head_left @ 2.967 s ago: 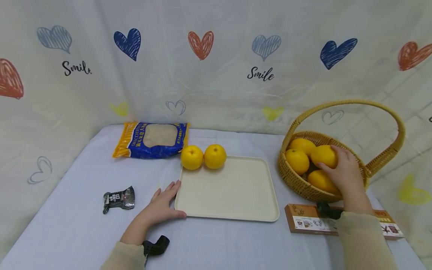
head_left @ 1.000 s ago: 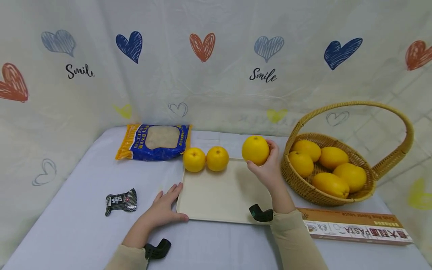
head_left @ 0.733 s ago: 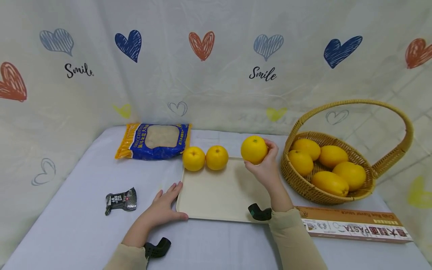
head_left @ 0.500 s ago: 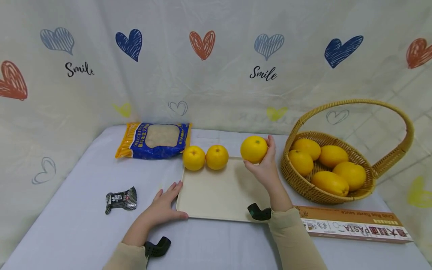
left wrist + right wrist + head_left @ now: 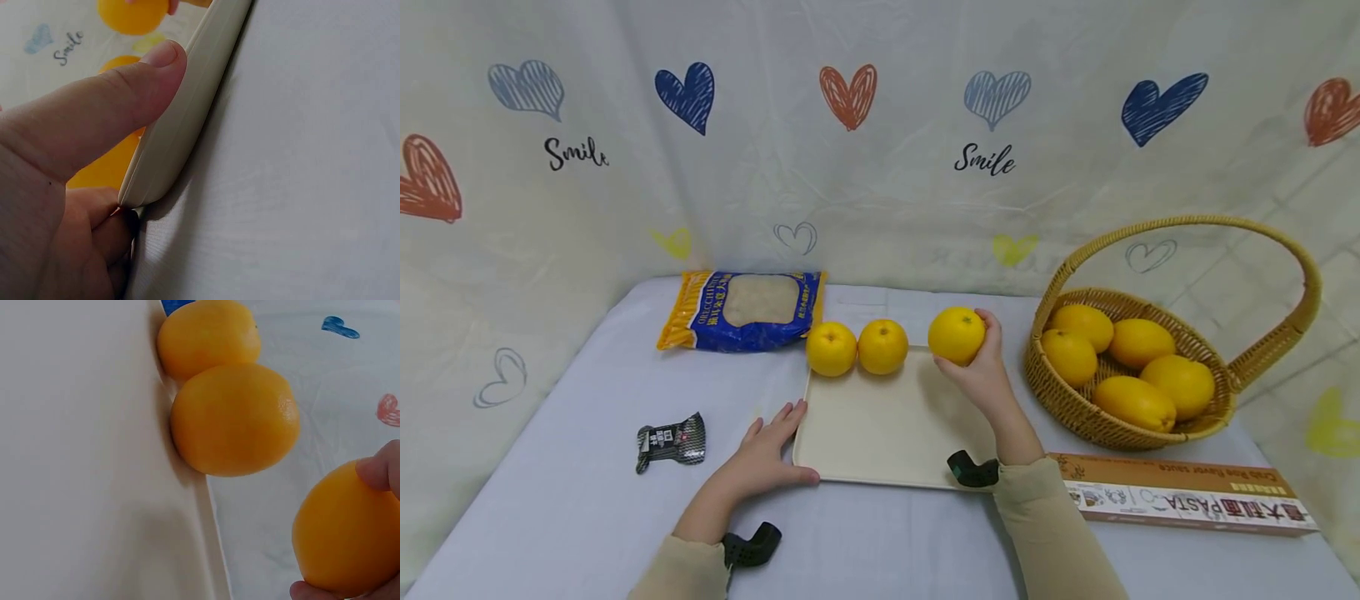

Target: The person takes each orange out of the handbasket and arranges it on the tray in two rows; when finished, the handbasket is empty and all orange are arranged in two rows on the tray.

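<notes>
My right hand (image 5: 988, 371) holds a yellow orange (image 5: 957, 336) between thumb and fingers, above the far right part of the cream tray (image 5: 895, 433). In the right wrist view this held orange (image 5: 350, 531) is apart from the others. Two more, the left orange (image 5: 831, 349) and the right orange (image 5: 883, 347), sit side by side at the tray's far left corner. My left hand (image 5: 763, 458) rests at the tray's near left corner, fingers spread along the left side. In the left wrist view, its thumb (image 5: 125, 100) lies by the tray's rim (image 5: 181, 125).
A wicker basket (image 5: 1067, 408) with a tall handle stands at the right, with several yellow fruits inside. Before it lies a long pasta box (image 5: 1187, 496). A blue and yellow pasta bag (image 5: 752, 312) lies at the back left, and a small black packet (image 5: 672, 442) at the left.
My right hand has left the basket and come left over the tray with an orange. Within the last second it shifts slightly left and the orange turns. The left hand stays put.
</notes>
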